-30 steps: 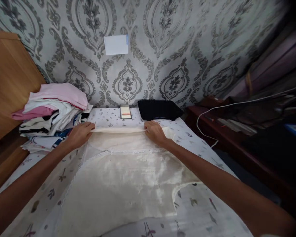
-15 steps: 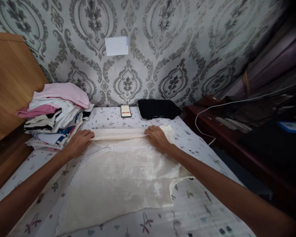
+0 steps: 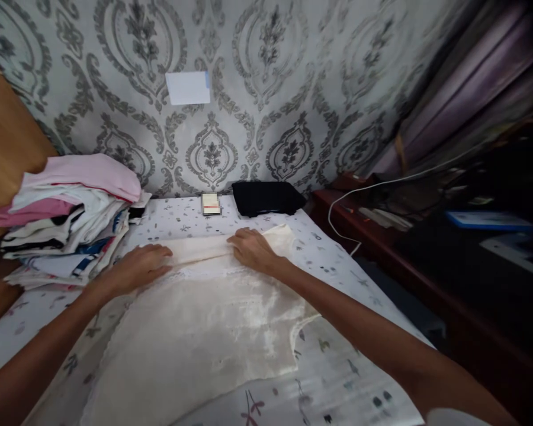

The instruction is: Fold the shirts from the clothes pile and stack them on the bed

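Note:
A cream top (image 3: 195, 331) with lace-like trim lies spread on the patterned bed sheet (image 3: 337, 378), its far edge folded into a flat strip. My left hand (image 3: 144, 267) rests at the strip's left end, its fingers stretched out and the thumb apart from them. On the strip's right part, my right hand (image 3: 254, 251) has its fingers bent over the cloth, pressing or pinching it. The fingertips' underside is hidden there. A curved armhole edge shows below my right forearm.
Folded clothes (image 3: 71, 219) are stacked at the left, beside a wooden panel (image 3: 9, 148). Near the wall sit a small pale box (image 3: 211, 203) and a black folded cloth (image 3: 269, 198). At the right, a white cable (image 3: 337, 231) trails over a dark red table edge (image 3: 359, 236).
The view has turned slightly right, so things appear further left. My left hand has loosened from the strip's end, its fingers straighter. My right hand stays on the fold.

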`<control>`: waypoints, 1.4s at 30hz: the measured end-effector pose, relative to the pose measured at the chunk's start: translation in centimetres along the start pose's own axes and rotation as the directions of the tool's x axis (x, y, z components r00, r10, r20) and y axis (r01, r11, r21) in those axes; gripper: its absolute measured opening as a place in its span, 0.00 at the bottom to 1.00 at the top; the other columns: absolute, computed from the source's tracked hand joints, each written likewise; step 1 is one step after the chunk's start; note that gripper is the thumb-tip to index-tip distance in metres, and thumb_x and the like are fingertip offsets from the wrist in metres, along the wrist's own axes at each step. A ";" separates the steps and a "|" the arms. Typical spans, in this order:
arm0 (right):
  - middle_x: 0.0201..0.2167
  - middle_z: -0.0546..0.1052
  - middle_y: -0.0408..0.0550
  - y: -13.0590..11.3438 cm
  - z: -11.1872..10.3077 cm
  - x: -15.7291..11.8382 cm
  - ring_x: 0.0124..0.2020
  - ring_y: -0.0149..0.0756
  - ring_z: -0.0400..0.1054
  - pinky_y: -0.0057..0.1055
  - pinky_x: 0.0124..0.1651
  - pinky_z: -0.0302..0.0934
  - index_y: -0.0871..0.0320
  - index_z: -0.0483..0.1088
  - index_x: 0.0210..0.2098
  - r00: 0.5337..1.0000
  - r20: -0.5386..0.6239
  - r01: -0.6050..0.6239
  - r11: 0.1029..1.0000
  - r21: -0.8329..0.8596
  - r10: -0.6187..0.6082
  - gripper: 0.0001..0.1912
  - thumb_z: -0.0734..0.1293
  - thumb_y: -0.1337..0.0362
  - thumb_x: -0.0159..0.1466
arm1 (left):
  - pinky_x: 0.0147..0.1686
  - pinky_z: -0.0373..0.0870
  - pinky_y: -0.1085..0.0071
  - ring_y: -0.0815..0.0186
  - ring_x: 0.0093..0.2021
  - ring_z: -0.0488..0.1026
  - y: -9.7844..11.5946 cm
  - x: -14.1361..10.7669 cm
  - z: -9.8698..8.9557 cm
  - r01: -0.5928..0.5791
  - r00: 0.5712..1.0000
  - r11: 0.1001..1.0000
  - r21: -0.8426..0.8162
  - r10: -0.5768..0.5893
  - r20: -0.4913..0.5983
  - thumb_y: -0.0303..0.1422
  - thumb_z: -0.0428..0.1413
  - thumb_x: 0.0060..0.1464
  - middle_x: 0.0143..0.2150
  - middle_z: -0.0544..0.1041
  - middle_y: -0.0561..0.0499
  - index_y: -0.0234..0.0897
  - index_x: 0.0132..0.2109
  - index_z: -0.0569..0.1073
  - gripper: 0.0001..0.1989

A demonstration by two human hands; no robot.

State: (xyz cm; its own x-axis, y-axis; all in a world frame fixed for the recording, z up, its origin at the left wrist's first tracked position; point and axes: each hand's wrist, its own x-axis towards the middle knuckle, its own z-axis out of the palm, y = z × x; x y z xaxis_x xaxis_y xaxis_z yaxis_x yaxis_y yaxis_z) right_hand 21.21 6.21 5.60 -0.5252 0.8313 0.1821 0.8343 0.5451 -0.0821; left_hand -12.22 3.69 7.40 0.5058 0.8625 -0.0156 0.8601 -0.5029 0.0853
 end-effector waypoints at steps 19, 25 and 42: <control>0.53 0.76 0.58 8.0 2.8 -0.1 0.51 0.43 0.70 0.33 0.49 0.61 0.62 0.64 0.64 0.895 0.037 -0.443 0.877 0.186 0.445 0.28 0.57 0.72 0.65 | 0.42 0.71 0.57 0.49 0.45 0.78 1.1 4.1 -1.1 0.158 0.987 0.941 0.298 -0.139 -0.085 0.26 0.43 0.57 0.47 0.81 0.42 0.39 0.50 0.76 0.21; 0.42 0.78 0.51 8.3 2.5 -0.1 0.43 0.40 0.71 0.31 0.42 0.61 0.59 0.62 0.65 0.891 0.054 -0.452 0.868 0.204 0.451 0.30 0.61 0.71 0.63 | 0.44 0.72 0.57 0.50 0.47 0.78 -1.4 2.2 -0.4 0.156 0.987 0.965 0.212 -0.158 -0.007 0.27 0.43 0.56 0.51 0.81 0.43 0.42 0.54 0.76 0.24; 0.45 0.75 0.52 5.6 2.6 1.2 0.41 0.39 0.71 0.31 0.40 0.59 0.56 0.74 0.55 0.941 0.037 -0.338 0.939 0.070 0.336 0.22 0.58 0.71 0.66 | 0.62 0.65 0.58 0.60 0.61 0.69 2.9 1.4 -0.4 -0.209 0.961 0.973 0.101 0.224 -0.163 0.19 0.44 0.56 0.60 0.74 0.45 0.38 0.59 0.71 0.27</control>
State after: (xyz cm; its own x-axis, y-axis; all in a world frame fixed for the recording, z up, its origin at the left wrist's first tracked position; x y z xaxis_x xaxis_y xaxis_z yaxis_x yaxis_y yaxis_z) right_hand 24.79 10.50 2.83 -0.2203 0.9694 0.1079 0.9488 0.2386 -0.2069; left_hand -9.10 3.45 8.04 0.6676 0.7256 0.1670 0.7374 -0.6753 -0.0140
